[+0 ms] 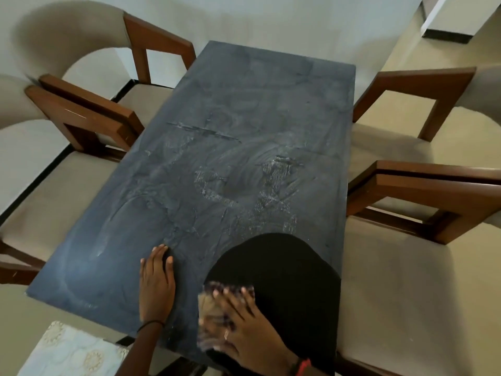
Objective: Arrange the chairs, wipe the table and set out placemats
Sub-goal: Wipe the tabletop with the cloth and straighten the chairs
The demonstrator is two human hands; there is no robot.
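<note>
A dark slate-grey table (pixel 244 137) runs away from me, streaked with pale wipe marks. My left hand (pixel 156 283) lies flat on its near part, fingers straight. My right hand (pixel 235 318) presses a brownish cloth (pixel 210 313) onto the near edge; the hand and cloth are blurred. Black fabric (pixel 279 278) hangs over the near right of the table and hides that corner. Two chairs stand on the left (pixel 89 115) and two on the right (pixel 423 185), all with brown wooden arms and beige seats. A pale patterned placemat (pixel 70 351) shows at the bottom left.
A white wall stands behind the far end of the table. Beige floor opens at the far right, with a white cabinet base (pixel 450 25) on a dark plinth. The chair arms sit close to both long edges of the table.
</note>
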